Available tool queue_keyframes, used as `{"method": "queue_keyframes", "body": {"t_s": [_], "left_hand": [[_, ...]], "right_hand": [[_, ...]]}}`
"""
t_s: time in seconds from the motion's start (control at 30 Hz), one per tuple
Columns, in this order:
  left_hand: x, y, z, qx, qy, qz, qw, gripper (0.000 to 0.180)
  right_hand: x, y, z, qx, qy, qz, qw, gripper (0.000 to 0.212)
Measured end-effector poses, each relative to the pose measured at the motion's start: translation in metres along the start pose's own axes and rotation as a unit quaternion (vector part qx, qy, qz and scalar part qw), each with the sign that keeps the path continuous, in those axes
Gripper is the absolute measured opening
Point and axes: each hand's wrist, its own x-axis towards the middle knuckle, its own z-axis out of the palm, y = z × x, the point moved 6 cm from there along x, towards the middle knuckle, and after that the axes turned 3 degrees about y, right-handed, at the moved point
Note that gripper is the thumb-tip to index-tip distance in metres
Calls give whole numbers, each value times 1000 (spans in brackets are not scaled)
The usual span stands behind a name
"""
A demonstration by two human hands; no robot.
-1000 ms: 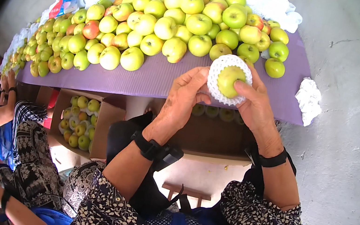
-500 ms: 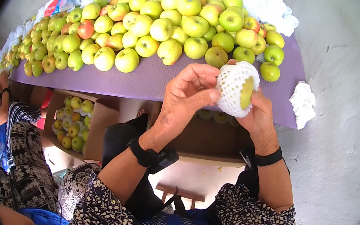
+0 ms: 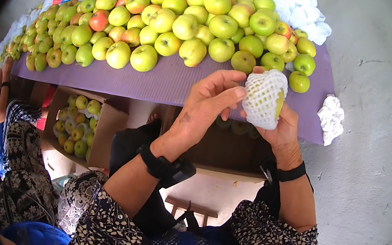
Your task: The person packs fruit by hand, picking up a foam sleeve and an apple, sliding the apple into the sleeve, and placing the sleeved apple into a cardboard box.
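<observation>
Both hands close on one apple [image 3: 279, 103] wrapped in a white foam net [image 3: 263, 98]: the right hand [image 3: 284, 134] cups it from below, grip shut around it, while the left hand [image 3: 207, 105] pinches the net's edge with its fingertips [image 3: 238, 93]. It is held just above the purple tabletop [image 3: 171, 84], near the heap of green apples [image 3: 181, 22]. A cardboard box [image 3: 108, 126] of apples sits below.

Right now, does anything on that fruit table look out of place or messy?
Mostly tidy. One crumpled white foam net lies alone at the right end of the purple mat, apart from the stack of nets behind the apples. The apple in the hands is only partly sleeved.
</observation>
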Motion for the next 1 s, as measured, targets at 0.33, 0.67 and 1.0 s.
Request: {"method": "queue_keyframes", "body": {"t_s": [0.33,0.67,1.0], "left_hand": [[7,-16,-5,-53,-18,-51,997,13],[10,-25,-11,33,6,-37,999,13],[0,11,5,190,59,156,967,49]], "right_hand": [[-1,1,-8,-6,-28,-8,1000,69],[-5,-4,-1,-33,-51,6,998,63],[-2,-10,-5,-131,49,6,990,63]]}}
